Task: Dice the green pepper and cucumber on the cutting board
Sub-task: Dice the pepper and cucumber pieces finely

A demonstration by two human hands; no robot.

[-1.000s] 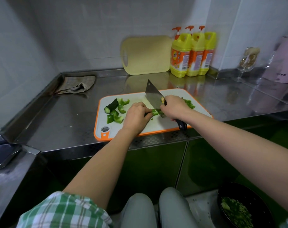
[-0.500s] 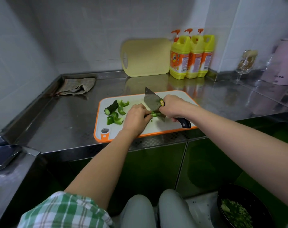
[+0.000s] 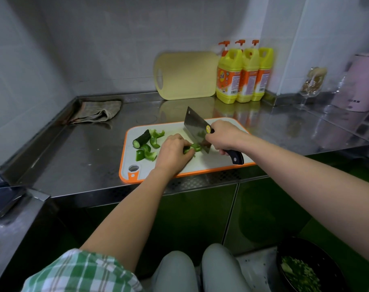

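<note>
right hand (image 3: 223, 137): fingers wrapped tight round the black handle of the cleaver (image 3: 197, 131), thumb up by the yellow sticker on the blade.
cleaver: blade tilted, its far corner raised and its near corner down at the cutting board (image 3: 211, 165), just left of the right hand.
left hand (image 3: 173, 154): knuckles up and fingers curled down, pinning the pepper strip (image 3: 193, 148) against the board; it sits just left of the blade.
pepper strip: pokes out from under the left fingertips, its cut end touching the blade's flat side.
pepper chunks (image 3: 150, 152): loose curled pieces on the board, just left of the left hand.
cucumber piece (image 3: 141, 139): dark stub lying beside the chunks, further left.
counter (image 3: 84, 148): steel, bearing the board.
cloth (image 3: 97, 111): crumpled, far left of both hands, by the wall.
yellow board (image 3: 185, 79): leaning on the wall beyond the hands.
detergent bottles (image 3: 242, 74): three, just right of the yellow board.
black bowl (image 3: 331, 264): low under the right forearm, chopped greens inside.
</note>
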